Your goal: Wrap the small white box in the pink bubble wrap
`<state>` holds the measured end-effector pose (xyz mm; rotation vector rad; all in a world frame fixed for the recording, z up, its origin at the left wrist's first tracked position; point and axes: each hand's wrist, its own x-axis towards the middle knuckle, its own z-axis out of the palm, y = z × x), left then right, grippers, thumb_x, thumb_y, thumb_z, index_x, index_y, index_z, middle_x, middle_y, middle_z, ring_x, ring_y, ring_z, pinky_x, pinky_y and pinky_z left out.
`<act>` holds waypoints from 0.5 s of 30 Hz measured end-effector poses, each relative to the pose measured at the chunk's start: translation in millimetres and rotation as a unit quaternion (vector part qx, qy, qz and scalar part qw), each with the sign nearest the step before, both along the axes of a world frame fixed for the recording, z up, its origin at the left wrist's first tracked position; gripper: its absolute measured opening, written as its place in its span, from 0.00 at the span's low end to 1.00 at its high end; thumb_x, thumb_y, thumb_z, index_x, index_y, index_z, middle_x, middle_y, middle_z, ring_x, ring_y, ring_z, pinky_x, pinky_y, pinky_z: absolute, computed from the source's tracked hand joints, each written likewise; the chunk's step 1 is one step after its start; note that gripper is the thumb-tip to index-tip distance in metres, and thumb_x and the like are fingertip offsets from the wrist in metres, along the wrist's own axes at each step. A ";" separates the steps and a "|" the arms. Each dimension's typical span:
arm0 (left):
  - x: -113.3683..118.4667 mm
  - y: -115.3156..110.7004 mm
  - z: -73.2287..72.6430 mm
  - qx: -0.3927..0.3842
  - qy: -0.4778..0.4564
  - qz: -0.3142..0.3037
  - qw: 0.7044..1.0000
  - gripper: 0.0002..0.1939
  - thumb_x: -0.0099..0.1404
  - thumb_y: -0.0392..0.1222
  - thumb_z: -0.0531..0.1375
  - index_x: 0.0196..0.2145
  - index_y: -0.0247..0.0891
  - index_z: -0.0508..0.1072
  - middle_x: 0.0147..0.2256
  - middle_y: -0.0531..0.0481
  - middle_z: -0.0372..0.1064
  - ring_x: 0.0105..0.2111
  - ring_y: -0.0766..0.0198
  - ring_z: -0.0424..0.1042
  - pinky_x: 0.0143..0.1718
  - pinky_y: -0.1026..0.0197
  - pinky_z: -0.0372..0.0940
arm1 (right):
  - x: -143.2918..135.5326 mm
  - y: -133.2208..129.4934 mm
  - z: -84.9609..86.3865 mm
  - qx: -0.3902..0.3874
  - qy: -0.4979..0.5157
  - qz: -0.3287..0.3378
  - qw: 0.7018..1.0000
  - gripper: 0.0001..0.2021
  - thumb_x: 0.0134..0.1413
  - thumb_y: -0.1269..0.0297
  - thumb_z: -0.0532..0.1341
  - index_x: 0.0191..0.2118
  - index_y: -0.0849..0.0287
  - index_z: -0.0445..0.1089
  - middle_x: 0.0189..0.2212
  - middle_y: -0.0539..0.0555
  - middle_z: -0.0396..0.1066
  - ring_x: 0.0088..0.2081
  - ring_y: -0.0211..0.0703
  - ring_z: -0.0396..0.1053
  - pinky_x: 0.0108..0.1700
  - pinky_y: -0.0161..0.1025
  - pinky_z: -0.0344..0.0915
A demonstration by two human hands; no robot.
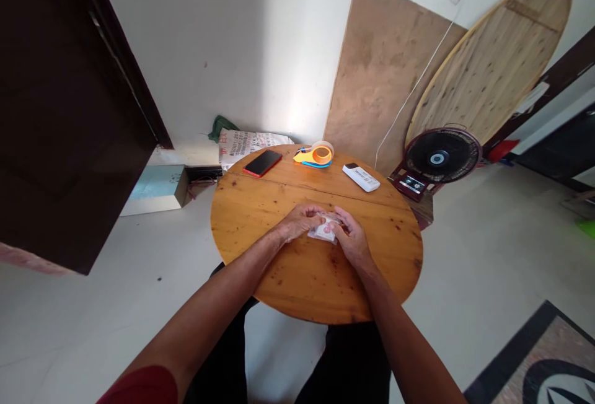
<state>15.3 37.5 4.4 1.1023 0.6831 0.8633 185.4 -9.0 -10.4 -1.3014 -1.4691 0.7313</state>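
Observation:
Both hands rest on a round wooden table point(288, 280) and meet over a small clear plastic packet point(324, 232) with something pale inside. My left hand point(300, 221) covers the packet's left side, fingers curled onto it. On its right edge, my right hand point(351, 238) pinches it with thumb and fingers. Most of the packet is hidden under the fingers.
At the table's far edge lie a red-cased phone point(262, 163), an orange and blue tape dispenser point(315, 156) and a white remote control point(361, 177). A floor fan point(440, 157) stands behind on the right, wooden boards point(493, 63) lean on the wall, and a dark door point(69, 113) is at left.

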 end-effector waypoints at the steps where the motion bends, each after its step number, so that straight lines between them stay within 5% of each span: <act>1: 0.0 -0.2 -0.5 0.001 -0.003 -0.002 1.000 0.21 0.45 0.44 0.70 0.36 0.32 0.74 0.31 0.50 0.74 0.28 0.68 0.69 0.33 0.64 0.63 | -0.2 -1.3 0.1 0.007 -0.017 -0.004 1.000 0.26 0.52 0.55 0.61 0.56 0.59 0.65 0.50 0.62 0.71 0.48 0.50 0.71 0.50 0.48 0.68; 15: 0.1 -2.1 -1.2 0.032 0.007 0.007 0.999 0.20 0.47 0.47 0.69 0.34 0.32 0.72 0.30 0.50 0.73 0.27 0.69 0.69 0.31 0.65 0.62 | -4.2 -10.1 9.3 0.118 -0.221 -0.040 0.967 0.19 0.58 0.58 0.55 0.53 0.56 0.69 0.46 0.58 0.74 0.47 0.51 0.71 0.52 0.50 0.65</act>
